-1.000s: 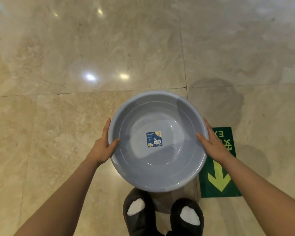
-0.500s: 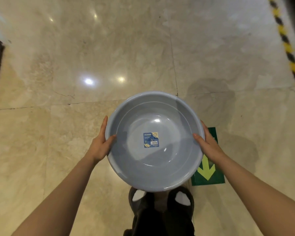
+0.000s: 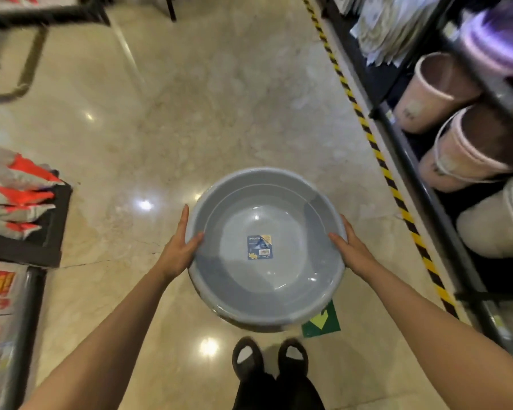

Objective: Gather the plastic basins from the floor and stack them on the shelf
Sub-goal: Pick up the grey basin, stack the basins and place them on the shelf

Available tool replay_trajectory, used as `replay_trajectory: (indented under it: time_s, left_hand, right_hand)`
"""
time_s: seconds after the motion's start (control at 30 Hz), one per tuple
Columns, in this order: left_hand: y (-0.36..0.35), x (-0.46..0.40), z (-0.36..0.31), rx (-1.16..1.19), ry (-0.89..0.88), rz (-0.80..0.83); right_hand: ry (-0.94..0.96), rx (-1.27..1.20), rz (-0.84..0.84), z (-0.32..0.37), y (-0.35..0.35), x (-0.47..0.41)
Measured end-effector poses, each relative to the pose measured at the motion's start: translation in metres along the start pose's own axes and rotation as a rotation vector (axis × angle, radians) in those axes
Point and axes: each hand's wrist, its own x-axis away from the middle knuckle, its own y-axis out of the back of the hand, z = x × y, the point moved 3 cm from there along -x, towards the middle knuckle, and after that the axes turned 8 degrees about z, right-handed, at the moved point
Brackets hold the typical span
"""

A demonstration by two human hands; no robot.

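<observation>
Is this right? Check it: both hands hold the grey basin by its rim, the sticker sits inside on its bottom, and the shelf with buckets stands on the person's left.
One thing is wrong. In the head view the shelf with the buckets stands on the person's right, not left. The rest holds: left hand and right hand grip the grey basin by its rim, sticker inside on its bottom.

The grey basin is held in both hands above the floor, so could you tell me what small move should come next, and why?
Probably turn right and carry the grey basin toward the shelf: both hands grip its rim.
</observation>
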Motion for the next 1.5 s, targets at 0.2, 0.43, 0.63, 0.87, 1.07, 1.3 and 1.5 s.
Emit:
replay_trajectory:
  time_s: [0.2,0.43,0.63,0.87,1.07,1.3,1.5]
  left_hand:
    - [0.041,0.015,-0.098,-0.006,-0.077,-0.003]
    - [0.059,-0.023,-0.193,0.116,-0.155,0.006]
    - [0.055,-0.083,-0.267,0.13,-0.172,-0.016]
    - [0.051,-0.17,-0.367,0.121,-0.182,0.015]
    - [0.051,-0.255,-0.469,0.049,-0.256,0.07]
    - [0.03,-0.357,-0.582,0.005,-0.376,0.241]
    - [-0.009,-0.424,-0.688,-0.08,-0.516,0.433]
  right_hand:
    - [-0.003,-0.105,-0.065,0.064,0.033,0.039]
    - [-0.011,-0.214,-0.179,0.123,0.082,0.033]
    - [-0.084,-0.26,-0.222,0.154,0.144,-0.005]
    - [-0.125,-0.336,-0.322,0.202,0.24,-0.057]
    - [-0.042,-0.405,-0.4,0.254,0.316,-0.083]
    - [-0.023,-0.464,-0.59,0.279,0.385,-0.107]
    - [-0.037,-0.617,-0.849,0.283,0.429,-0.113]
